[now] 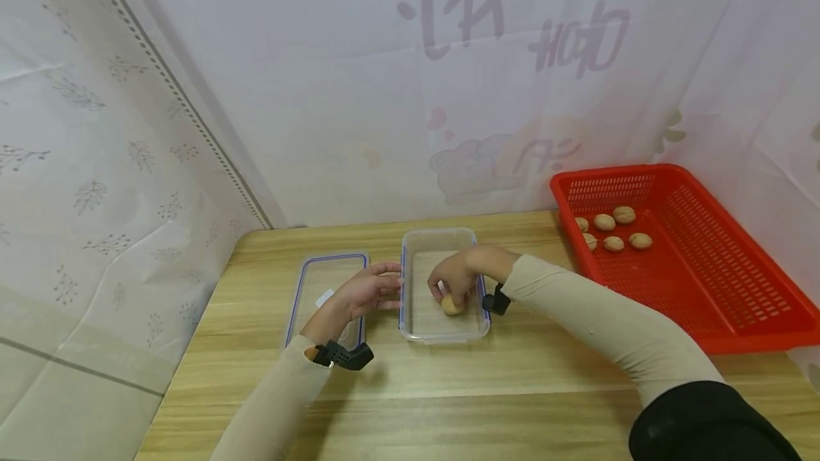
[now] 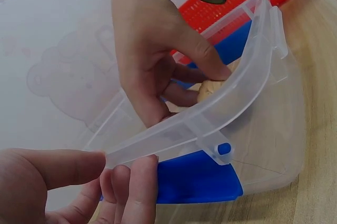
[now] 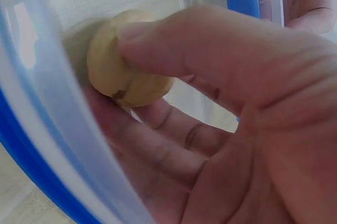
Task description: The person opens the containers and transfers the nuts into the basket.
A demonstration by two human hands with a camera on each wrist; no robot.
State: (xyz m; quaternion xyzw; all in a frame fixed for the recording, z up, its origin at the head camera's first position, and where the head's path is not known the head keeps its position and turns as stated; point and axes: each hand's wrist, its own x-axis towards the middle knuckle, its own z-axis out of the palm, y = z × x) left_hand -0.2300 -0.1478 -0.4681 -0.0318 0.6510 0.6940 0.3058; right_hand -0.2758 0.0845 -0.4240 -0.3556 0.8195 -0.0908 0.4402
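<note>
A clear plastic food container [image 1: 442, 338] with blue side latches stands on the wooden table. My right hand [image 1: 456, 277] reaches down inside it and pinches a walnut [image 1: 452, 305] low over its floor. In the right wrist view, the thumb lies on top of the tan walnut [image 3: 126, 58], fingers below. At the container's left side, my left hand [image 1: 368, 290] holds the edge. The left wrist view has its thumb and fingertips at the rim [image 2: 231, 105], beside a lowered blue latch [image 2: 197, 179].
A clear lid [image 1: 296, 304] with a blue seal lies left of the container, partly beneath my left forearm. At the right, a red plastic basket [image 1: 679, 283] holds several walnuts [image 1: 613, 243] toward its left side. Patterned cloth walls rise behind the table and at its sides.
</note>
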